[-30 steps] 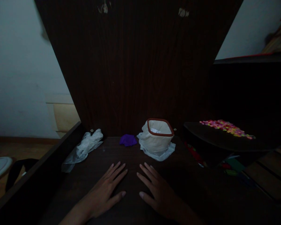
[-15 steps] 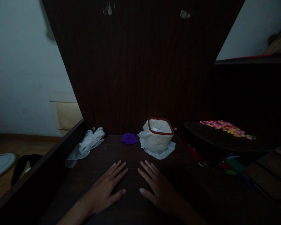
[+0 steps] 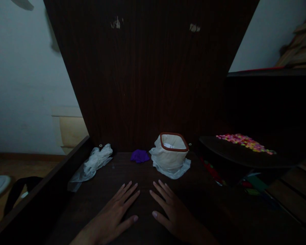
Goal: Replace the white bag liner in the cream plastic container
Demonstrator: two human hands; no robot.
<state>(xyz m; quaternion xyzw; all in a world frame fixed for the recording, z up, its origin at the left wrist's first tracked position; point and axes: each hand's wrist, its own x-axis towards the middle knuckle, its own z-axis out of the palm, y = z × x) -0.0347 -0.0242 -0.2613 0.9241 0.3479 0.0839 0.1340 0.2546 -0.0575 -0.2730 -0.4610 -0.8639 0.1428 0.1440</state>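
My left hand (image 3: pixel 117 211) lies palm down on the dark wooden surface (image 3: pixel 132 173), fingers spread and holding nothing. Beside it, my right hand (image 3: pixel 169 207) rests the same way, with its thumb apart from the fingers. Beyond the right hand stands a small bin (image 3: pixel 169 158) with a brown square rim and a whitish plastic bag as its liner. A crumpled purple cloth-like piece (image 3: pixel 139 156) sits left of the bin. Farther left lies a bunched, whitish translucent plastic bag (image 3: pixel 98 160). Neither hand touches these things.
A dark upright panel (image 3: pixel 153 78) rises behind the surface, and a raised side board (image 3: pixel 48 182) borders it on the left. At right, a dark curved shelf (image 3: pixel 211 146) carries many small pink, red and yellow pieces (image 3: pixel 244 141). Several coloured items are tucked beneath it.
The view has tilted up slightly, so everything appears a little lower in the picture. Both hands keep their flat, spread pose, and the objects have not moved on the surface.
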